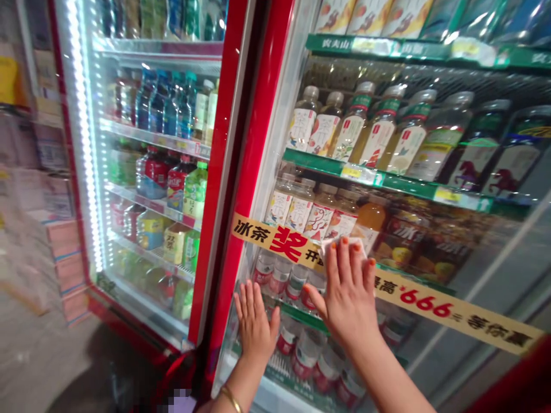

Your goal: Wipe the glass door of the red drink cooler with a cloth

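Note:
A glass-fronted drinks fridge with a red frame [258,143] stands before me, a yellow printed strip [430,307] running across its door. Under the flat fingers of my right hand [350,292] lies a white tissue or cloth [359,245], pressed on the glass over that strip. My left hand [257,327], fingers stretched out and a gold bangle [231,397] at its wrist, rests against or just before the glass, lower and to the left. Bottled drinks [346,129] fill the shelves behind the glass. My right hand hides the middle of the strip's lettering.
To the left stands a second red-framed fridge [230,149] with several shelves of bottles [150,172]. Stacked cartons [73,252] line the far left, on a grey floor [26,355]. A red curved object [178,370], partly hidden, is at the bottom between the fridges.

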A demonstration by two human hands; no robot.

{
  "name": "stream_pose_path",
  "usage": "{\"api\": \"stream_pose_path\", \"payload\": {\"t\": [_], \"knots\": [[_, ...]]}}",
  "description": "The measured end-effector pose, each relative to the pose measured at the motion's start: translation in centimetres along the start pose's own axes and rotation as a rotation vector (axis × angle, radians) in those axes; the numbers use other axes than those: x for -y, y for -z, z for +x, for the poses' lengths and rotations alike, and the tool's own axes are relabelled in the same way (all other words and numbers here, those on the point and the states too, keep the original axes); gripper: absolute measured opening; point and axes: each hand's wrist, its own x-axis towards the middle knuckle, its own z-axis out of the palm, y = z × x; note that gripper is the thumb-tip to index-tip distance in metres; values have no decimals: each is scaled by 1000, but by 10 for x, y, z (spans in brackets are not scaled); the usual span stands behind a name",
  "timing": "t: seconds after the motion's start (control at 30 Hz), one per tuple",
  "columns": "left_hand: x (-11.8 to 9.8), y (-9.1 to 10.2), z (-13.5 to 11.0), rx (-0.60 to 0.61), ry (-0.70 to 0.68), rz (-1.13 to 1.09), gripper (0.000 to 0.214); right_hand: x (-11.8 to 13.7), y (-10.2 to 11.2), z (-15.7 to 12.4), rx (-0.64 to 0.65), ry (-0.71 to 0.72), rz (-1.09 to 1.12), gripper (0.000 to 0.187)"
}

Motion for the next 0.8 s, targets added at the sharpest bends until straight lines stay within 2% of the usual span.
{"api": "stream_pose_path", "payload": {"t": [0.07, 0.1, 0.2, 0.23, 0.27, 0.3, 0.4, 0.47, 0.5, 0.57, 0.63, 0.67, 0.73, 0.8], "knots": [[1, -5, -13, 6, 42, -15, 84, 24, -9, 23, 36, 25, 77, 95], [2, -8, -19, 10, 40, -20, 85, 38, -15, 28, 55, 106, 134, 96], [9, -12, -30, 16, 17, -15, 89, 72, -33, 19, 85, 493, 277, 92], [10, -12, -32, 21, 19, -9, 90, 77, -36, 15, 87, 580, 298, 92], [11, -12, -33, 28, 22, -3, 90, 78, -36, 13, 88, 605, 306, 91], [11, -11, -34, 34, 23, 3, 91, 77, -35, 15, 88, 567, 303, 90], [10, -10, -34, 44, 16, 20, 93, 72, -26, 38, 68, 232, 261, 89], [11, -8, -32, 49, 2, 29, 93, 79, -26, 55, 45, 96, 243, 94], [12, -8, -32, 58, -5, 32, 93, 87, -29, 58, 42, 103, 252, 95], [17, -6, -31, 81, -20, 36, 92, 104, -39, 54, 47, 238, 297, 96], [24, -2, -30, 103, -41, 37, 92, 116, -47, 38, 66, 371, 343, 94], [27, 1, -29, 108, -52, 36, 92, 117, -49, 28, 79, 389, 356, 91], [31, 7, -26, 117, -76, 31, 93, 104, -45, 7, 88, 334, 340, 87], [31, 17, -22, 143, -95, 32, 91, 71, -33, -14, 53, 197, 244, 83]]}}
